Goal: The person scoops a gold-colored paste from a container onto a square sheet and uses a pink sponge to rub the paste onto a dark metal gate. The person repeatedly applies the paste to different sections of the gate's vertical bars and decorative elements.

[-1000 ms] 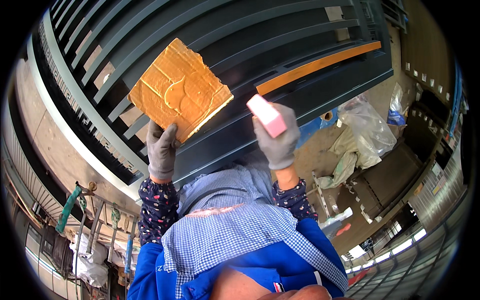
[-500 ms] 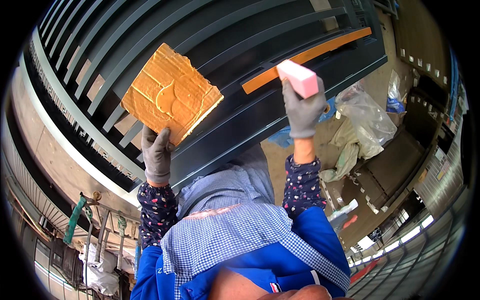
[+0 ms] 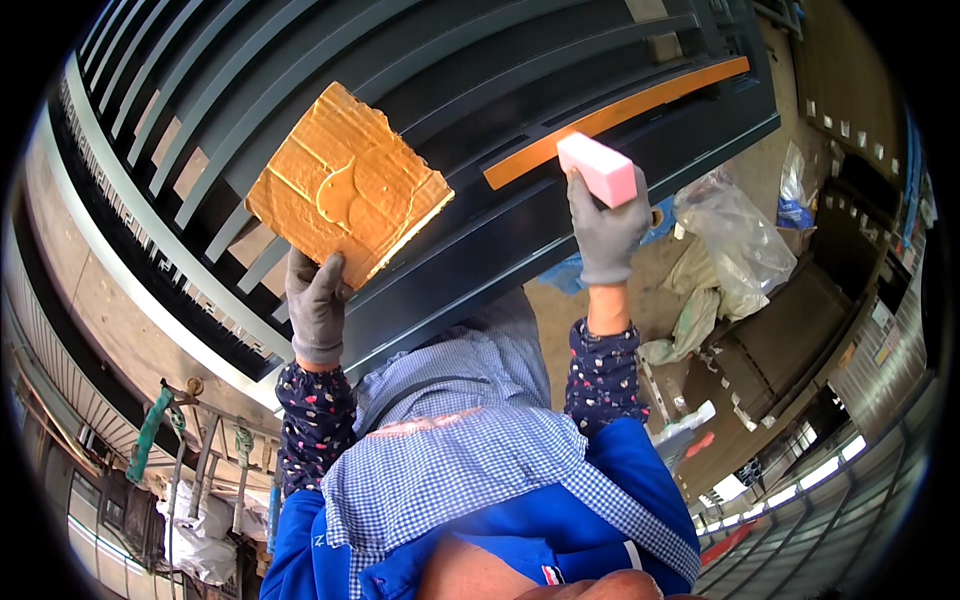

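Note:
My gloved left hand [image 3: 318,305] grips the near edge of a torn cardboard piece [image 3: 400,200], its thumb on top. Gold-orange paint coats the cardboard, with a thicker puddle at its middle. In my gloved right hand [image 3: 608,235] is a pink sponge block [image 3: 598,170], with a paler top face. The sponge sits just over the near side of an orange-painted strip [image 3: 660,98] on a dark metal frame [image 3: 460,275]; whether it touches the strip I cannot tell. My fingers under the cardboard are hidden.
Dark slats [image 3: 300,80] fill the frame beyond my hands. On the right floor lie a clear plastic bag [image 3: 735,235] and a pale sack [image 3: 690,325]. A metal rack [image 3: 215,450] stands at the lower left, with white bags [image 3: 200,540] beside it.
The sponge in my right hand has shifted slightly down and to the right. The cardboard in my left hand has moved a little to the right.

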`<action>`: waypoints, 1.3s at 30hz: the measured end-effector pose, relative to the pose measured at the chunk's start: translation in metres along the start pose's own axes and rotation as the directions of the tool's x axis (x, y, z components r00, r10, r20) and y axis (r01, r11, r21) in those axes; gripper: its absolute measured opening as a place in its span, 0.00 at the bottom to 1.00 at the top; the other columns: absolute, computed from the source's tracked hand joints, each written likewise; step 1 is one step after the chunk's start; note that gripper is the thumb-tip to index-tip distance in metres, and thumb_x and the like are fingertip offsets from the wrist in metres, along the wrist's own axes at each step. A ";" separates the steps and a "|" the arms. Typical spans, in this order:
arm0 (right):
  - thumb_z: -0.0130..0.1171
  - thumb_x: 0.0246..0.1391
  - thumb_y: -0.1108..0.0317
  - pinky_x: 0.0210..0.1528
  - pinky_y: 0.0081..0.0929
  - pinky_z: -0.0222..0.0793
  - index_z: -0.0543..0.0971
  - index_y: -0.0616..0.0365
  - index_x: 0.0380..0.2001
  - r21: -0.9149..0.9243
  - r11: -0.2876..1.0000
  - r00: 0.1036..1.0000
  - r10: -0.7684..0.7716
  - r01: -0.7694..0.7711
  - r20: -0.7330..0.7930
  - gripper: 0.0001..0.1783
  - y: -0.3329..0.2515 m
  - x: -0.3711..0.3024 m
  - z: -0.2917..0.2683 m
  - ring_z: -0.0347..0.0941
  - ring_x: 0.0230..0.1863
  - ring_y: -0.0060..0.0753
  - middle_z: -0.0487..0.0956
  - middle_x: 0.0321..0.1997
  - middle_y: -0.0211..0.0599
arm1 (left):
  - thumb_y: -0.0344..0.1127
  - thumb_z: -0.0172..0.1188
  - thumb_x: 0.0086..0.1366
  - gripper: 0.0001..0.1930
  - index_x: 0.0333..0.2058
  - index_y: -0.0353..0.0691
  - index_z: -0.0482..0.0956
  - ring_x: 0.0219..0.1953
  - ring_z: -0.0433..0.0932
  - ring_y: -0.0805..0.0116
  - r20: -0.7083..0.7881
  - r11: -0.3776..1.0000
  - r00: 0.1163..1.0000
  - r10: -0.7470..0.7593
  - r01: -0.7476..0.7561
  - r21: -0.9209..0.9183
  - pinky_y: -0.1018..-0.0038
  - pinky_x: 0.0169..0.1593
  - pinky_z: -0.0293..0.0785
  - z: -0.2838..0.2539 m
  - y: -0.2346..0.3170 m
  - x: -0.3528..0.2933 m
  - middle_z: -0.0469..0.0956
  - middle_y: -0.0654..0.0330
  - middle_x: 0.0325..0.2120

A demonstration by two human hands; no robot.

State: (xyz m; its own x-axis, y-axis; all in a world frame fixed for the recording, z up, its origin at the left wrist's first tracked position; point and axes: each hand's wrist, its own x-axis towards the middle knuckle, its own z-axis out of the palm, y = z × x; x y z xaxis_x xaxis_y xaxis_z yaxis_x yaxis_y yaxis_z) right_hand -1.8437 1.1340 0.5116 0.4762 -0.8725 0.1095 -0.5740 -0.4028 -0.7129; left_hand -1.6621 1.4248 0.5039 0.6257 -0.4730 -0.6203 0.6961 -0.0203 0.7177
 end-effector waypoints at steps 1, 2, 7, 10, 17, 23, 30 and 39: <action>0.73 0.47 0.70 0.41 0.34 0.75 0.79 0.60 0.40 -0.031 0.999 1.000 -0.018 0.019 0.002 0.17 -0.001 -0.004 -0.004 0.79 0.38 0.42 0.80 0.38 0.39 | 0.32 0.61 0.66 0.27 0.62 0.37 0.67 0.27 0.73 0.83 -0.010 1.000 1.000 -0.006 0.006 -0.003 0.86 0.28 0.67 0.001 0.000 0.000 0.80 0.65 0.42; 0.73 0.47 0.70 0.41 0.34 0.75 0.79 0.60 0.40 -0.024 0.999 1.000 -0.023 0.023 -0.014 0.17 0.000 -0.006 -0.006 0.79 0.38 0.44 0.80 0.38 0.39 | 0.32 0.61 0.66 0.27 0.62 0.37 0.67 0.27 0.73 0.84 -0.019 1.000 1.000 -0.012 0.012 -0.006 0.86 0.28 0.67 0.003 0.001 -0.001 0.80 0.64 0.42; 0.73 0.47 0.71 0.42 0.35 0.75 0.79 0.59 0.40 -0.018 0.998 0.998 -0.055 0.055 -0.009 0.17 -0.010 0.004 0.003 0.79 0.38 0.43 0.80 0.38 0.39 | 0.32 0.61 0.66 0.27 0.62 0.37 0.67 0.26 0.73 0.84 -0.024 1.000 1.000 -0.018 0.019 0.005 0.87 0.28 0.67 0.002 0.000 0.000 0.80 0.64 0.42; 0.73 0.47 0.71 0.41 0.35 0.75 0.79 0.59 0.40 -0.033 0.997 0.998 -0.067 0.067 -0.011 0.17 -0.007 -0.004 0.000 0.79 0.38 0.42 0.80 0.38 0.39 | 0.32 0.62 0.66 0.26 0.62 0.37 0.68 0.26 0.73 0.83 -0.028 1.000 1.000 -0.007 0.007 0.007 0.87 0.28 0.67 0.001 0.000 -0.001 0.80 0.64 0.42; 0.73 0.47 0.72 0.41 0.33 0.75 0.79 0.59 0.42 0.044 0.999 0.999 -0.032 0.032 -0.002 0.18 -0.022 -0.004 0.006 0.80 0.38 0.41 0.81 0.40 0.39 | 0.33 0.62 0.66 0.27 0.62 0.38 0.68 0.26 0.73 0.84 -0.042 1.000 0.999 -0.017 0.017 0.021 0.87 0.27 0.66 0.003 0.002 0.000 0.80 0.65 0.40; 0.74 0.46 0.71 0.45 0.33 0.75 0.78 0.60 0.42 -0.076 0.992 0.994 -0.106 0.103 -0.029 0.20 -0.009 -0.011 -0.010 0.80 0.41 0.42 0.80 0.40 0.41 | 0.32 0.62 0.66 0.26 0.62 0.39 0.68 0.26 0.73 0.84 -0.088 0.999 0.996 -0.024 0.027 0.029 0.88 0.27 0.66 0.010 0.006 -0.004 0.80 0.66 0.39; 0.72 0.50 0.71 0.32 0.23 0.75 0.77 0.63 0.36 0.135 0.984 0.983 0.131 -0.113 -0.127 0.14 0.035 0.058 -0.021 0.79 0.27 0.23 0.82 0.30 0.35 | 0.31 0.61 0.66 0.26 0.62 0.40 0.69 0.27 0.73 0.85 -0.067 0.999 0.998 -0.005 0.007 0.031 0.89 0.27 0.65 0.008 0.003 -0.001 0.80 0.66 0.41; 0.73 0.48 0.69 0.37 0.25 0.75 0.79 0.62 0.39 0.146 0.986 0.992 0.096 -0.083 -0.083 0.16 0.025 0.044 -0.018 0.80 0.31 0.26 0.83 0.34 0.35 | 0.33 0.63 0.66 0.28 0.63 0.37 0.67 0.27 0.74 0.82 -0.002 0.998 1.000 0.005 -0.005 0.056 0.86 0.27 0.67 -0.003 0.000 0.001 0.80 0.64 0.43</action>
State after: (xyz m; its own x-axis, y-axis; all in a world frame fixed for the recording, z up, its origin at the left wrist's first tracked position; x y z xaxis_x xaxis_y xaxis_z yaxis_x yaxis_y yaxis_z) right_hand -1.8493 1.0808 0.5106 0.3621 -0.9270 0.0973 -0.5081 -0.2838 -0.8132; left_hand -1.6604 1.4268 0.5026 0.6303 -0.4712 -0.6170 0.6717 -0.0674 0.7377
